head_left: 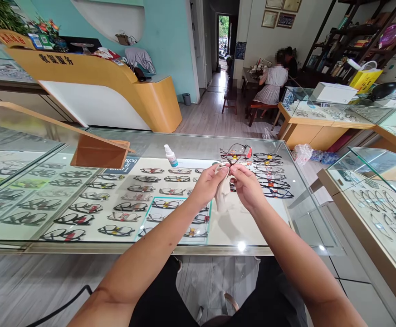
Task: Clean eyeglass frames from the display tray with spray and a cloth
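Both my hands meet above the glass display counter (248,222), around a dark-framed pair of eyeglasses (237,153). My left hand (208,182) is closed on a pale cleaning cloth (222,195) that hangs below its fingers, close against the frame. Pinched in the fingers of my right hand (248,184) is the lower part of the glasses, with the lenses pointing up and away from me. The fingertips overlap, so the exact contact is partly hidden. A small white spray bottle (171,156) stands upright on the glass, left of my hands.
Rows of eyeglasses (131,206) lie under the counter glass, several more at the right (272,181). A wooden-framed mirror or stand (99,152) stands at left. Another glass case (371,190) is close on the right. Two people (274,84) sit at a table far back.
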Demonstrator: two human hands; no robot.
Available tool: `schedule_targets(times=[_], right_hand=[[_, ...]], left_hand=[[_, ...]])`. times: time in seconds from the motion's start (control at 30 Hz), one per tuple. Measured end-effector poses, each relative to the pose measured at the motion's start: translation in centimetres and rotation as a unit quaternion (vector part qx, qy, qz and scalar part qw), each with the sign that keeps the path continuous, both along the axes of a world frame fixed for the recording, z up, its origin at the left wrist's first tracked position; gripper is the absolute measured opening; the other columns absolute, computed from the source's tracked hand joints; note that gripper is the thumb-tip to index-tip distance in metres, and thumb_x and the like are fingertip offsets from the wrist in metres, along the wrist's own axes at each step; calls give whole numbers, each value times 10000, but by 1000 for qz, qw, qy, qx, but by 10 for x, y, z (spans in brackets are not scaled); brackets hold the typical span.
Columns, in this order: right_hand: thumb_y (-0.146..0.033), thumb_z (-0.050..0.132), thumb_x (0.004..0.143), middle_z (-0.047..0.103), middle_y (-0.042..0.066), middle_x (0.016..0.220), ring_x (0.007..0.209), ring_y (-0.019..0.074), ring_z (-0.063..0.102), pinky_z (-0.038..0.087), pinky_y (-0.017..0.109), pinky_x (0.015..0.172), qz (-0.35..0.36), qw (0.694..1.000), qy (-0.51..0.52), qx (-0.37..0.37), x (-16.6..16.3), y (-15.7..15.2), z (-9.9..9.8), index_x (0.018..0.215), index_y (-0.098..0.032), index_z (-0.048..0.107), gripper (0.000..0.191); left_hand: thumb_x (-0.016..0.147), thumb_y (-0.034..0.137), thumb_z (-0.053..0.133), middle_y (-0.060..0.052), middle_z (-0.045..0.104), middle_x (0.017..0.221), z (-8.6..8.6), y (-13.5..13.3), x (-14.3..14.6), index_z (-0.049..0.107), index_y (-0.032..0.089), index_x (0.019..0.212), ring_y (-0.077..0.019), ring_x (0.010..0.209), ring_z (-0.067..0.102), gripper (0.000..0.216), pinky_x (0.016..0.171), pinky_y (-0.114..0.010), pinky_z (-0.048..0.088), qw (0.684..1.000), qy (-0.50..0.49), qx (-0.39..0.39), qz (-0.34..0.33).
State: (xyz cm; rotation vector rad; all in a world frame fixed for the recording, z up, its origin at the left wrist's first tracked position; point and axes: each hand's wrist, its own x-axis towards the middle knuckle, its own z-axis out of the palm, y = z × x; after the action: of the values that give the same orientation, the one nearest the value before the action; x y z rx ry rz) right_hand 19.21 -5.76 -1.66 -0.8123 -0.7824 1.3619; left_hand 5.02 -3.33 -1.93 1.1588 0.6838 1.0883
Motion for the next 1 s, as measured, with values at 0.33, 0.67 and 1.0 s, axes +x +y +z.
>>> schedule_targets(times=[0.33, 0.67, 1.0], right_hand=[[-439, 972, 639, 779, 15, 859, 789, 193, 643, 520, 320, 705, -29, 997, 63, -42, 7, 7, -1, 866, -240, 837, 330], [-478, 982, 640, 712, -15, 829, 736, 144, 538, 416, 294, 667, -17, 999, 32, -16, 1, 4, -1, 813, -262, 818, 322], [-496, 943, 682, 749, -6, 885, 798, 173, 530, 398, 323, 732, -32, 999, -27, 12, 1, 0, 2, 792, -293, 822, 260]], left_hand=[[832, 575, 862, -76, 815, 1075, -3, 5, -10, 790, 193, 1213, -256, 1022, 751, 545, 914, -332, 571, 998, 17, -27, -57], [873, 604, 848, -4, 726, 872, -3, 0, -6, 692, 186, 1192, -148, 758, 663, 548, 741, -262, 532, 998, 20, 16, -54], [852, 720, 806, 16, 627, 722, 3, 2, -7, 728, 193, 905, -132, 697, 588, 535, 692, -247, 509, 999, 21, 32, -3]])
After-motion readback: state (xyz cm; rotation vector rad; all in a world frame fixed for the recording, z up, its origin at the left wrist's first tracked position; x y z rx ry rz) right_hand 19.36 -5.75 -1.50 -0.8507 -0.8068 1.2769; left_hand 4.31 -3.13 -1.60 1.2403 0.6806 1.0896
